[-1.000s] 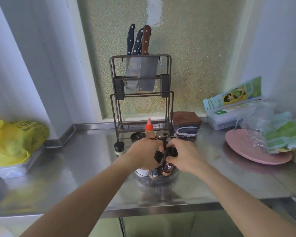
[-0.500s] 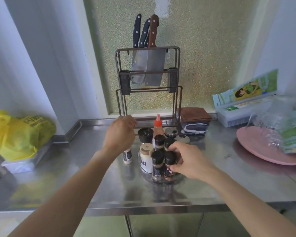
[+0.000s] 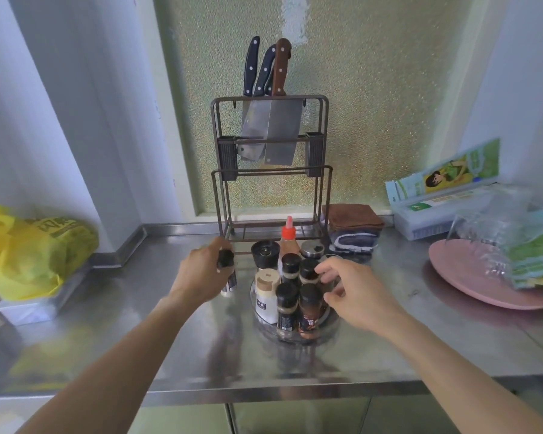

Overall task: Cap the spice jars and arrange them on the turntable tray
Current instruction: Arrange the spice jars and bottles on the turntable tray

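Since the earlier frame, the left hand [image 3: 201, 274] has dropped onto the small jar [image 3: 228, 275] left of the tray [image 3: 328, 324], gripping its black cap; the label is partly hidden. Right hand [image 3: 355, 292] hovers loosely spread beside capped jars [image 3: 298, 296], blocking the tray's right side.

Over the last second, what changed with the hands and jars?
The left hand left the tray cluster, went left and took hold of the small jar standing on the counter beside the tray. The right hand let go of the front jars; its fingers now hover loosely by them. The jars on the tray and the knife rack stayed put.
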{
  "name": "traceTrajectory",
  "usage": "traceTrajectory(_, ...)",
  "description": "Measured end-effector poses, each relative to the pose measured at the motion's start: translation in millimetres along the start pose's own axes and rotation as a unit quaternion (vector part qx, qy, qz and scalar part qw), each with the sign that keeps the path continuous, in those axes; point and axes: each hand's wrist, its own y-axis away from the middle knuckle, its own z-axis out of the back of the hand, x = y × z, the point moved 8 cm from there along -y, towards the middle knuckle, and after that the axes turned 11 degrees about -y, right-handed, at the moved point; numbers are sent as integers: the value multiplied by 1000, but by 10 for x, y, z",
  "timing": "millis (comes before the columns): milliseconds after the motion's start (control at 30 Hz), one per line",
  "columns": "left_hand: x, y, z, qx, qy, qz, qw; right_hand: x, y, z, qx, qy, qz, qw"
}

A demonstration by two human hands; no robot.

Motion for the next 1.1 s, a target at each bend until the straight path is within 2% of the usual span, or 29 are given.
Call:
traceTrajectory(133,-403,13,723,-102,70,-46,991,0,7,257,-92,-47,1,995)
traceTrajectory(233,-1005,68,1054,-112,100,-132,980,-55,52,467,-161,-88,-10,983)
traceTrajectory(333,-1499,141,1141,-125,126,-193,965,-158,128,577,-190,-115,-25,975)
traceTrajectory(400,-1704,153,1061,-125,135,-209,960,-232,168,584,-190,-134,-33,972)
traceTrajectory(533,-1973,204,597,-54,117,-233,964,-358,213,550,-181,-161,-48,969)
traceTrajectory(633,-1998,299,248,-12,91,-236,967,-466,238,403,-160,-169,-64,970)
traceTrajectory(800,-1950,435,-152,17,33,-253,967,-570,258,84,-118,-184,-72,973)
traceTrajectory(933,-1917,549,-283,-13,-42,-280,959,-566,263,-81,-98,-174,-78,977)
traceTrajectory(1100,-1795,533,-253,-31,-65,-252,965,-569,263,-196,-79,-155,-80,981)
